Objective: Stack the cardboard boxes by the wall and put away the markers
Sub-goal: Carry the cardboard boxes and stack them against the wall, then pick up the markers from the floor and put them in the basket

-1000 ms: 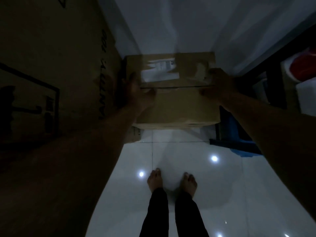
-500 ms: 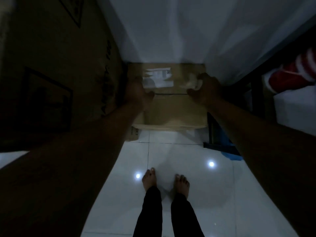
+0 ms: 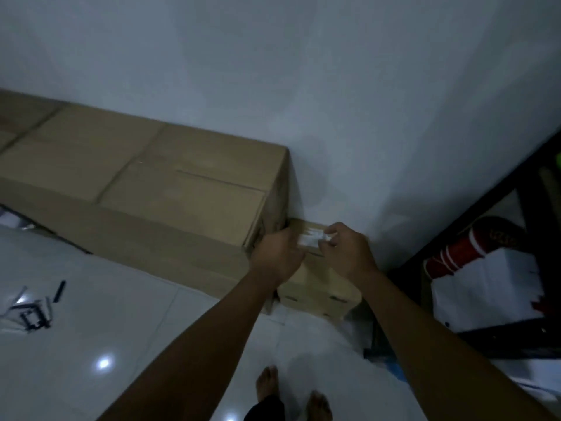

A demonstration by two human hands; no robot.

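Observation:
A small cardboard box with a white label stands on the floor against the wall, squeezed between a long large cardboard box and a black shelf. Both my hands lie on its top by the label. My left hand rests on the top's left side, next to the large box's end. My right hand touches the label with bent fingertips. Several markers, dark and pale, lie scattered on the white tiles at far left.
The black shelf frame at right holds a white bag and a red and white item. The white wall rises behind the boxes. My bare feet stand on glossy tiles.
The view has swung up and left, and the box now stands on the floor. Both hands have moved from the box's sides to the middle of its top.

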